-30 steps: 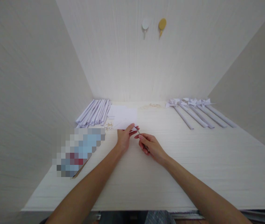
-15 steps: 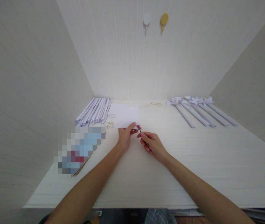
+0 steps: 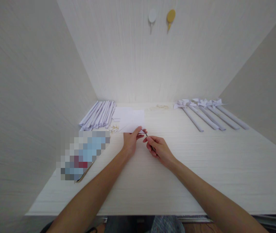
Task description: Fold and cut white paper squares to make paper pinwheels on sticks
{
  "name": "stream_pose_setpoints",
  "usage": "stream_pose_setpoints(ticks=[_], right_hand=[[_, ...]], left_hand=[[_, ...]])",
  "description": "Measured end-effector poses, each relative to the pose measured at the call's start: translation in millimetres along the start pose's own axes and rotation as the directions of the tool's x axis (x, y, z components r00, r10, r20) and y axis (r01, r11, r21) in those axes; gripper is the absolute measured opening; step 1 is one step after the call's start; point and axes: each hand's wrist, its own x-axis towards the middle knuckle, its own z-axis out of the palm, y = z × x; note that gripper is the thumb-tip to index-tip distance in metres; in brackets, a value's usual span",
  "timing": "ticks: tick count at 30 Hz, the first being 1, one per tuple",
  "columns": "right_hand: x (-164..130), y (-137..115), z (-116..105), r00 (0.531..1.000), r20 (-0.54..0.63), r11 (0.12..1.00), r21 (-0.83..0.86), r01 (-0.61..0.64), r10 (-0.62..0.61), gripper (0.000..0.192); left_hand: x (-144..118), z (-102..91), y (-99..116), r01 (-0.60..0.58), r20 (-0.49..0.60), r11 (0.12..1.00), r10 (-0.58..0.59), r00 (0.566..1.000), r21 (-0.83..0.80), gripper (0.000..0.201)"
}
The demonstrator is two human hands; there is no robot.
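Note:
My left hand (image 3: 131,140) is closed on the near right edge of a white sheet of paper (image 3: 132,121), its thumb on top. My right hand (image 3: 159,147) pinches a thin dark stick-like tool (image 3: 146,133) between thumb and fingers. The tool's tip reaches up to the paper's corner beside the left fingertips; whether it is a pen or a blade I cannot make out. Small pale bits (image 3: 114,128) lie left of the paper. The paper overlaps other white sheets (image 3: 122,112) behind it.
A pile of rolled white paper tubes (image 3: 100,115) lies at the back left. Several white paper pinwheels (image 3: 203,103) on paper sticks rest at the back right. A blurred-out flat item (image 3: 86,155) sits left of my arm. Two hooks (image 3: 171,16) hang on the back wall.
The view has shifted very slightly. Both hands keep nearly the same place, with the dark tool still at the paper's corner.

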Motion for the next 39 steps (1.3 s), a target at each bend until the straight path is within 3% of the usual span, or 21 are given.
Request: stream_pose_setpoints(ticks=[39], right_hand=[[1.8, 1.5, 1.5, 1.000, -0.016, 1.000, 0.000, -0.001, 0.001, 0.027]], left_hand=[[0.0, 0.0, -1.8, -0.022, -0.009, 0.999, 0.022, 1.000, 0.033, 0.021]])
